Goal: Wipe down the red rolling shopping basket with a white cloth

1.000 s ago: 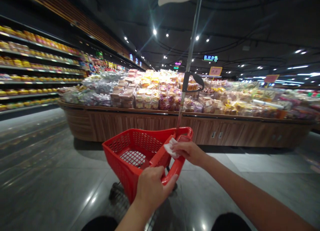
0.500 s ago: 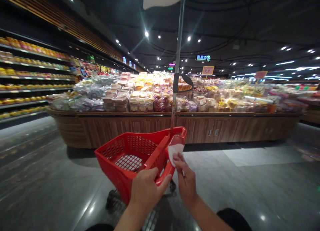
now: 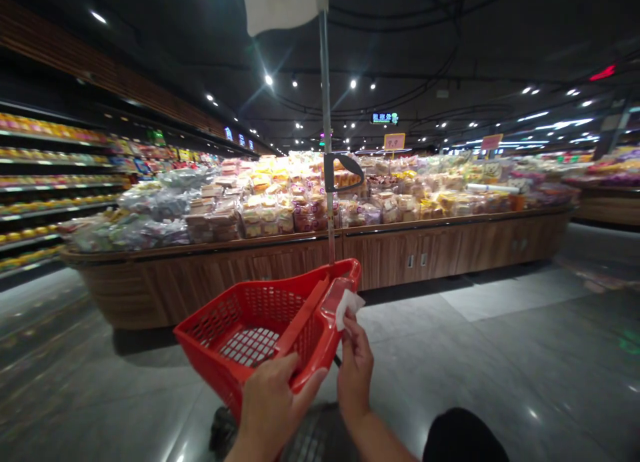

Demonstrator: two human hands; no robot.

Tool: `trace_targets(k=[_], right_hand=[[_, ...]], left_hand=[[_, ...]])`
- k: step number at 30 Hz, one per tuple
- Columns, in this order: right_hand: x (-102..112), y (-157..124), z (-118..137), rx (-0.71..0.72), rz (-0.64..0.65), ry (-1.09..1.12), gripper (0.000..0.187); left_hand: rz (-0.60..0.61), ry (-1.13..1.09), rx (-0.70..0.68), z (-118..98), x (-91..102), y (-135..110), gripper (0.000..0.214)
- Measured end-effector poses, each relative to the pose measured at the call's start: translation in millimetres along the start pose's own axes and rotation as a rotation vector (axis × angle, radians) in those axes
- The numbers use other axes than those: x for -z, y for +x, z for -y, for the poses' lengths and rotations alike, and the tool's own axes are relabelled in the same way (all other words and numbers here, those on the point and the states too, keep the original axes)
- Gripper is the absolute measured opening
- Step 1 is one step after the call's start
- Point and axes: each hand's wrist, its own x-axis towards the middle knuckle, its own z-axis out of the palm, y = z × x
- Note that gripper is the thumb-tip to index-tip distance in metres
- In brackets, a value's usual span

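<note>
A red plastic shopping cart (image 3: 220,365) with a perforated basket stands in front of me. My left hand (image 3: 274,399) is wrapped round the near end of its handle (image 3: 316,359). Pinched in the fingers of my right hand (image 3: 356,369) is a crumpled white tissue (image 3: 349,307), which lies at the handle's right edge beside a clear-covered panel (image 3: 334,297). From the cart's far corner a tall pole (image 3: 326,89) rises, with a dark D-shaped piece (image 3: 343,173) on it and a pale sign (image 3: 283,5) at the top.
A long wooden display counter (image 3: 295,259) heaped with packaged goods (image 3: 267,212) runs across ahead. Stocked shelves (image 3: 53,182) line the left side. Grey tiled floor (image 3: 440,362) surrounds the cart, and another display (image 3: 605,202) stands at the far right.
The tissue has shifted from lying over the handle's panel to its right edge, bunched up. My view has turned slightly right and tilted. My left hand keeps its hold on the handle.
</note>
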Motion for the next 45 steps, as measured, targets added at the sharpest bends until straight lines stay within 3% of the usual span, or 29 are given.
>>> trace_targets(k=[2, 4, 10, 13, 16, 19, 22, 24, 26, 29, 32, 35, 39, 41, 45], right_hand=[[-1.7, -17.6, 2.3, -0.013, 0.023, 0.021, 0.032], [-2.5, -16.6, 2.3, -0.011, 0.022, 0.021, 0.034], [-4.1, 72.7, -7.4, -0.042, -0.053, -0.039, 0.039], [-3.6, 95.3, -13.9, -0.073, -0.045, -0.013, 0.040], [-1.5, 76.6, -13.4, -0.076, -0.040, 0.010, 0.040], [1.9, 31.9, -4.0, -0.054, -0.009, 0.015, 0.037], [6.0, -7.4, 5.6, -0.050, 0.071, 0.031, 0.033], [10.0, -14.6, 7.1, -0.005, 0.147, 0.023, 0.033], [15.4, -2.2, 3.7, 0.107, 0.225, -0.016, 0.036], [23.6, 39.0, -4.4, 0.293, 0.293, -0.127, 0.045], [25.9, 69.6, -3.4, 0.348, 0.320, -0.237, 0.050], [21.4, 66.4, 14.4, 0.410, 0.409, -0.302, 0.048], [18.9, 56.2, 41.8, 0.574, 0.716, -0.353, 0.046], [21.8, 69.5, 44.1, 0.567, 0.764, -0.421, 0.047], [28.5, 109.4, 28.6, 0.435, 0.669, -0.595, 0.049]], left_hand=[[-0.003, -0.001, -0.019, 1.7, 1.0, -0.4, 0.042], [-0.008, -0.010, -0.030, 3.7, 1.7, -1.4, 0.042], [-0.019, 0.006, -0.032, 6.2, -3.6, -3.2, 0.040], [-0.023, 0.003, -0.024, 4.8, -6.8, -2.7, 0.040], [-0.045, -0.011, -0.027, 3.7, -7.0, -2.3, 0.041], [-0.063, -0.030, -0.042, 4.9, -4.4, -2.6, 0.041], [-0.047, -0.048, -0.046, 8.4, -0.6, -3.6, 0.040], [-0.035, -0.062, -0.042, 11.8, 2.3, -4.5, 0.040], [-0.025, -0.087, -0.038, 16.0, 5.6, -5.3, 0.040], [0.013, -0.143, -0.062, 24.0, 11.4, -6.0, 0.039], [0.035, -0.186, -0.101, 33.0, 16.3, -7.3, 0.036], [0.036, -0.197, -0.116, 41.2, 19.7, -9.8, 0.034], [0.083, -0.229, -0.139, 53.1, 22.6, -13.2, 0.034], [0.117, -0.250, -0.163, 61.2, 23.6, -14.4, 0.035], [0.118, -0.284, -0.195, 76.9, 30.9, -15.9, 0.036]])
